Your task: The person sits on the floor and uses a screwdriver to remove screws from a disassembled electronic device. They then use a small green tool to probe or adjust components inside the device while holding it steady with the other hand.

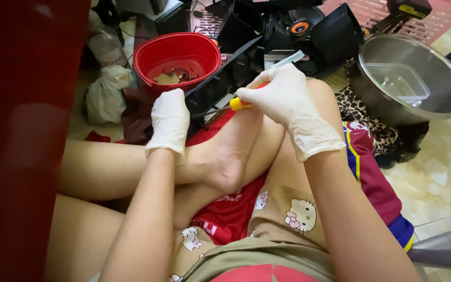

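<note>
Thin white latex gloves on both hands. The right hand (287, 99) is clenched round a yellow-handled screwdriver (238, 103), tip aimed into the black plastic housing (220, 83) just beyond the crossed legs. The left hand (169, 121) — wrist bent, fingers curled down — presses on that housing's near edge. Behind, a glossy red bucket (177, 56); right, a steel bowl (414, 78) on the pale tiled floor (444, 172).

White knotted plastic bag (108, 94) left of red bucket, yellow label (408, 9) — perhaps a sticker — on black device, top right
</note>
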